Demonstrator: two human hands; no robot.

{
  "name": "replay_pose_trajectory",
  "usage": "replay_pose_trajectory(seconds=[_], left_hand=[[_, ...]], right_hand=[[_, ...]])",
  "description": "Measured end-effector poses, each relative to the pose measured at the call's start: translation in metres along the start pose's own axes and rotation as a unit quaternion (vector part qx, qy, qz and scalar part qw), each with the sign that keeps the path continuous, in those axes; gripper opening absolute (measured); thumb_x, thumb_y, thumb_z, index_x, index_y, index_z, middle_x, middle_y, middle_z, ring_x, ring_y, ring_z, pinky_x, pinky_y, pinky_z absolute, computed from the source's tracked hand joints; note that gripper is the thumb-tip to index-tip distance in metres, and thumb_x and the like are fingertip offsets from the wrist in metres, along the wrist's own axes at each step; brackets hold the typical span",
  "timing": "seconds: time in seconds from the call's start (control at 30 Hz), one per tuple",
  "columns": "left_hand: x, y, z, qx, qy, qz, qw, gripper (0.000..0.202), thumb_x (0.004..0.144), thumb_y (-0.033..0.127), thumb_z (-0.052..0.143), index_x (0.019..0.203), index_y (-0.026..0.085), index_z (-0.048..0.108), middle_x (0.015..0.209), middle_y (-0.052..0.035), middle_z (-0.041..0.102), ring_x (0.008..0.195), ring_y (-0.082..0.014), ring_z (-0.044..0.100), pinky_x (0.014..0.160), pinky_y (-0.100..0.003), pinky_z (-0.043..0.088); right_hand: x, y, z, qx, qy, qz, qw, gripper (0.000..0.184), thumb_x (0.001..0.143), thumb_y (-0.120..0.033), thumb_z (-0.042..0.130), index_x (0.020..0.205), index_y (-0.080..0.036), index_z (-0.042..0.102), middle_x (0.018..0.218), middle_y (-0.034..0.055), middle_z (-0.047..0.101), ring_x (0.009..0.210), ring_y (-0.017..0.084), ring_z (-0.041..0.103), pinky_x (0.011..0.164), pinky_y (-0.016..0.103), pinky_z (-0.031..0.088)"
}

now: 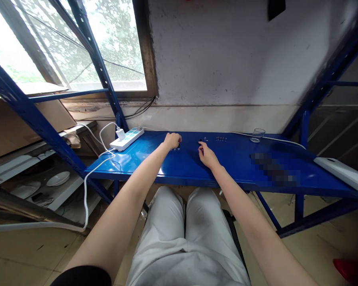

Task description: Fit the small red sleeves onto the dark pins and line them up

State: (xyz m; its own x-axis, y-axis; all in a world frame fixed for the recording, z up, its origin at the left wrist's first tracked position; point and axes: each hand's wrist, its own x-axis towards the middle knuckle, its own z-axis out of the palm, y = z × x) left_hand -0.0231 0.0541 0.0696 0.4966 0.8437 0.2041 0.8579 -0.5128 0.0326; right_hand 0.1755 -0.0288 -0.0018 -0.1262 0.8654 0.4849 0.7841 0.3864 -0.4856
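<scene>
I sit at a blue metal shelf (pixel 155 165) used as a table. My left hand (pixel 172 140) rests on it in a loose fist, with a small dark part (pixel 178 147) at its fingertips; whether it grips that part I cannot tell. My right hand (pixel 207 154) lies a little to the right, fingers curled, its fingertips pinching or touching a small dark piece (pixel 200 142). Behind my right hand sits a short row of small dark parts (pixel 221 138) with another tiny piece (pixel 206 139) beside it.
A white power strip (pixel 127 138) with a plugged-in charger and white cable lies at the back left. A clear glass cup (pixel 257 135) stands at the back right. A white flat device (pixel 343 171) lies at the right end. Plates (pixel 58 178) sit on a lower left shelf.
</scene>
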Motion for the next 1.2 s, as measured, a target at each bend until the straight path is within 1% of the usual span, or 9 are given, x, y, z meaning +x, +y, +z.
replay_pose_trajectory(seconds=[0.57, 0.63, 0.7, 0.8, 0.87, 0.93, 1.0, 1.1, 1.2], left_hand=[[-0.001, 0.003, -0.002, 0.016, -0.014, -0.002, 1.000, 0.025, 0.073, 0.016, 0.056, 0.096, 0.018, 0.066, 0.101, -0.0074, 0.066, 0.101, -0.0256, 0.056, 0.085, -0.037, 0.034], [-0.003, 0.004, -0.003, 0.016, 0.008, 0.005, 1.000, 0.025, 0.075, 0.022, 0.057, 0.099, 0.018, 0.065, 0.105, -0.0083, 0.065, 0.105, -0.0269, 0.053, 0.086, -0.038, 0.034], [-0.004, 0.007, -0.006, 0.010, 0.053, 0.016, 0.998, 0.027, 0.079, 0.027, 0.053, 0.103, 0.018, 0.063, 0.109, -0.0094, 0.063, 0.107, -0.0273, 0.051, 0.087, -0.040, 0.034], [-0.007, 0.018, -0.011, -0.010, 0.126, 0.047, 0.991, 0.030, 0.086, 0.027, 0.041, 0.107, 0.018, 0.060, 0.110, -0.0099, 0.062, 0.106, -0.0254, 0.051, 0.089, -0.040, 0.033], [-0.008, 0.029, -0.011, -0.025, 0.146, 0.079, 0.986, 0.032, 0.088, 0.025, 0.035, 0.109, 0.018, 0.059, 0.111, -0.0096, 0.062, 0.106, -0.0239, 0.052, 0.090, -0.039, 0.034], [-0.009, 0.043, -0.007, -0.037, 0.136, 0.111, 0.984, 0.035, 0.089, 0.022, 0.032, 0.115, 0.018, 0.055, 0.116, -0.0090, 0.060, 0.108, -0.0228, 0.051, 0.091, -0.038, 0.034], [-0.008, 0.058, 0.001, -0.050, 0.104, 0.123, 0.986, 0.041, 0.088, 0.021, 0.032, 0.126, 0.019, 0.046, 0.124, -0.0094, 0.054, 0.112, -0.0228, 0.048, 0.091, -0.037, 0.035], [-0.004, 0.076, 0.020, -0.069, 0.056, 0.088, 0.992, 0.055, 0.086, 0.021, 0.034, 0.140, 0.018, 0.024, 0.137, -0.0118, 0.041, 0.120, -0.0262, 0.041, 0.094, -0.042, 0.035], [0.005, 0.088, 0.039, -0.093, 0.011, 0.027, 0.995, 0.062, 0.086, 0.022, 0.034, 0.143, 0.018, 0.011, 0.143, -0.0137, 0.032, 0.125, -0.0295, 0.035, 0.096, -0.049, 0.032]], right_hand=[[0.000, 0.003, 0.002, -0.004, 0.013, -0.011, 1.000, 0.046, 0.086, -0.025, 0.033, 0.131, -0.015, 0.034, 0.102, 0.0127, 0.061, 0.078, 0.020, 0.059, 0.060, 0.028, 0.044], [0.000, 0.003, 0.002, -0.011, 0.021, -0.012, 1.000, 0.045, 0.086, -0.024, 0.033, 0.130, -0.015, 0.035, 0.101, 0.0127, 0.061, 0.077, 0.020, 0.059, 0.059, 0.028, 0.043], [0.000, 0.002, 0.000, -0.025, 0.045, -0.004, 0.999, 0.043, 0.085, -0.023, 0.034, 0.126, -0.014, 0.039, 0.098, 0.0131, 0.062, 0.074, 0.020, 0.059, 0.057, 0.028, 0.042], [-0.001, 0.003, -0.004, -0.035, 0.125, 0.042, 0.991, 0.037, 0.085, -0.023, 0.032, 0.118, -0.013, 0.045, 0.089, 0.0127, 0.064, 0.071, 0.021, 0.059, 0.059, 0.030, 0.042], [-0.001, 0.006, -0.008, -0.019, 0.182, 0.098, 0.978, 0.034, 0.085, -0.022, 0.031, 0.113, -0.013, 0.046, 0.084, 0.0125, 0.064, 0.073, 0.022, 0.059, 0.061, 0.030, 0.042], [-0.001, 0.009, -0.011, 0.001, 0.222, 0.158, 0.962, 0.032, 0.083, -0.021, 0.031, 0.109, -0.013, 0.047, 0.084, 0.0131, 0.064, 0.077, 0.024, 0.059, 0.063, 0.031, 0.042], [-0.001, 0.012, -0.013, 0.012, 0.241, 0.197, 0.950, 0.031, 0.081, -0.021, 0.032, 0.106, -0.014, 0.048, 0.086, 0.0135, 0.064, 0.080, 0.024, 0.059, 0.065, 0.032, 0.042], [0.000, 0.015, -0.011, 0.016, 0.244, 0.199, 0.949, 0.030, 0.080, -0.022, 0.034, 0.105, -0.015, 0.049, 0.088, 0.0126, 0.063, 0.079, 0.024, 0.059, 0.067, 0.033, 0.042], [0.001, 0.019, -0.008, 0.011, 0.239, 0.179, 0.954, 0.029, 0.080, -0.023, 0.034, 0.104, -0.015, 0.049, 0.086, 0.0114, 0.063, 0.077, 0.023, 0.058, 0.067, 0.033, 0.043]])
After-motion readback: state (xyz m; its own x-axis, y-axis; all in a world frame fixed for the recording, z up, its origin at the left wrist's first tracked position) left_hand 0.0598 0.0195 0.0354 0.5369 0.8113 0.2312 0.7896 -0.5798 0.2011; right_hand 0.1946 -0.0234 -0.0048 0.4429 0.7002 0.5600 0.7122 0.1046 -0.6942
